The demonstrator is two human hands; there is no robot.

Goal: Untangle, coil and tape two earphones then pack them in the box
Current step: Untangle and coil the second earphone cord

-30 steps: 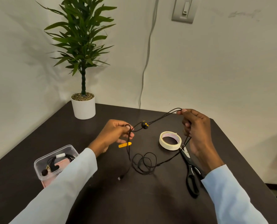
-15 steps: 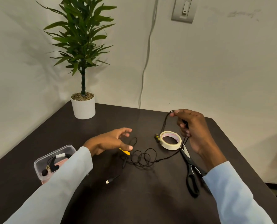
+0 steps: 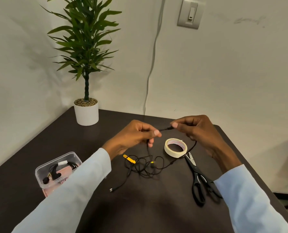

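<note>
A dark desk (image 3: pixel 156 207) filled the lower view, set into a corner of pale walls. At its far left corner stood a potted plant (image 3: pixel 86 64). Near the left edge sat a clear plastic box (image 3: pixel 72 157) with one coiled, taped earphone (image 3: pixel 62 167) already inside. Black scissors (image 3: pixel 198 179) lay to the right, just beside a roll of masking tape (image 3: pixel 175 147).

Above the desk's middle, the left hand (image 3: pixel 133 137) and the right hand (image 3: pixel 198 130) each pinched the cord of the second earphone (image 3: pixel 145 167), fingers curled closed on a short taut stretch between them. The remaining cord trailed down into a loose tangle on the desk, with a yellow clip (image 3: pixel 129 159) and the plug end (image 3: pixel 112 189) lying free.

The untangling step seemed under way. Next would likely come drawing the cord through the fingers to free the loops before coiling.
</note>
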